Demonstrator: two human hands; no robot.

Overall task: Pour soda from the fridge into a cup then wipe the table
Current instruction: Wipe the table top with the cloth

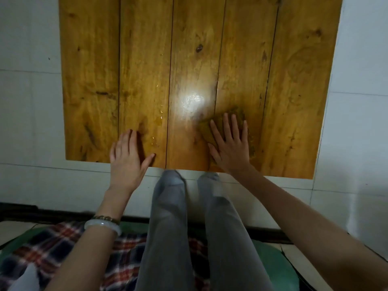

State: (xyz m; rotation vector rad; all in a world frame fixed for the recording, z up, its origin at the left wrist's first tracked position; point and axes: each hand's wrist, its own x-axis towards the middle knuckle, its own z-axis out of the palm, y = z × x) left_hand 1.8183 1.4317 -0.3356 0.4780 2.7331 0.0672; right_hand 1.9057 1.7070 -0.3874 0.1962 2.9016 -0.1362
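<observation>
Palm down with straight, spread fingers, our right hand point(230, 143) presses on a crumpled yellow-brown wiping cloth point(238, 114) near the front edge of the orange-brown plank wooden table point(294, 80). Our left hand point(126, 156) lies flat and open on that same edge, holding nothing. Small wet droplets point(160, 119) glisten on the table between our hands.

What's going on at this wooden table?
A seated person is wiping the wooden table. Their right hand presses flat, fingers spread, on a brownish-yellow cloth near the table's front edge. Their left hand rests flat on the bare wood and holds nothing. A trail of wet drops lies between the two hands, not yet wiped. No cup or soda is in view.
</observation>
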